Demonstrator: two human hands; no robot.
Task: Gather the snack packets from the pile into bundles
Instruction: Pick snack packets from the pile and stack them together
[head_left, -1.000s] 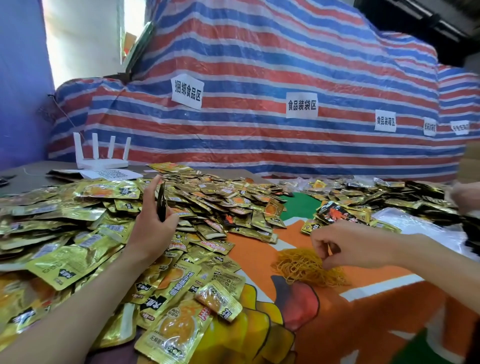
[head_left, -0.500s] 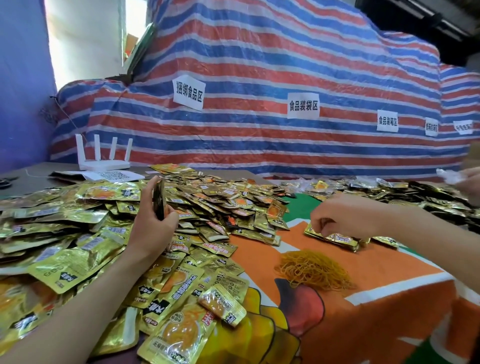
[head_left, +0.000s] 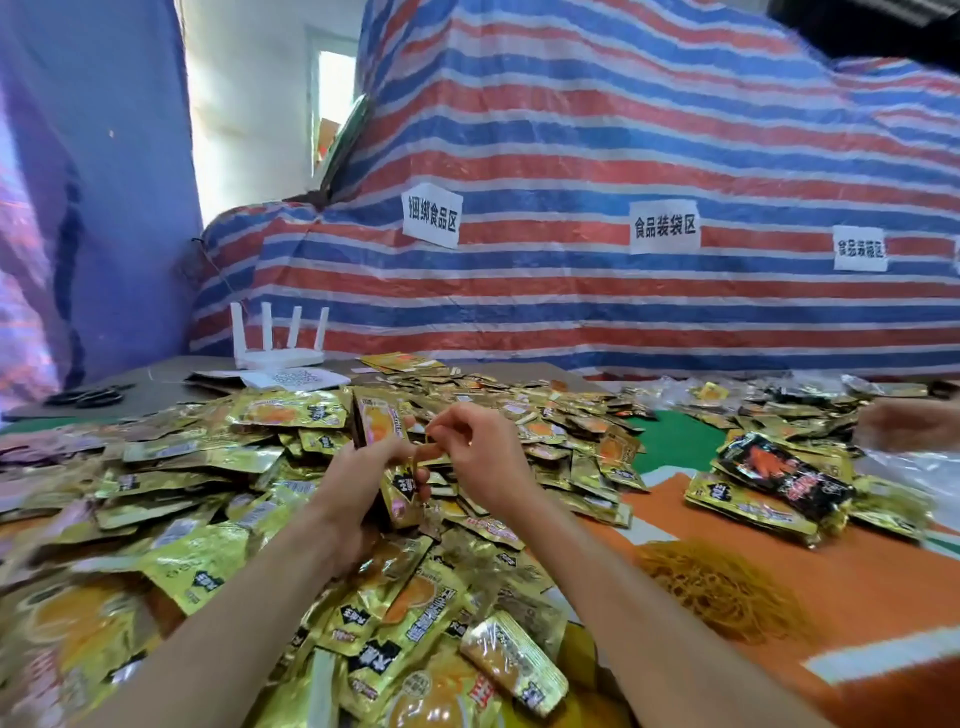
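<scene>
The left hand (head_left: 358, 480) gripped a stack of packets (head_left: 382, 431), fingers curled round its lower half and the stack held upright on edge, above the middle of the pile of gold snack packets (head_left: 208, 519). The right hand (head_left: 480, 457) was just beside it, thumb and forefinger pinched together on a thin yellow band (head_left: 427, 440) at the stack's upper right edge; the band was too fine to trace further. The pile covered the left and centre of the table (head_left: 857, 582), whose cloth showed orange and green. Each gold packet carried an orange picture and a black patch with white characters, too blurred to read. A loose heap of rubber bands (head_left: 719, 592) lay on the orange cloth to the right of the right forearm. Beyond it rested a flat bundle (head_left: 748, 506) of gold packets with a black and red packet (head_left: 779, 470) on top. Another person's hand (head_left: 906, 426) showed at the right edge, blurred, grip not discernible. At the far left of the table stood a white router (head_left: 275, 343) with four antennas, a printed sheet (head_left: 296, 378) in front of it, and scissors (head_left: 88, 397) further left. The striped tarpaulin (head_left: 571, 130) behind carried paper signs: "捆绑食品区" (head_left: 431, 217), "食品装袋区" (head_left: 665, 227), and a third sign (head_left: 860, 248) too blurred to read.
</scene>
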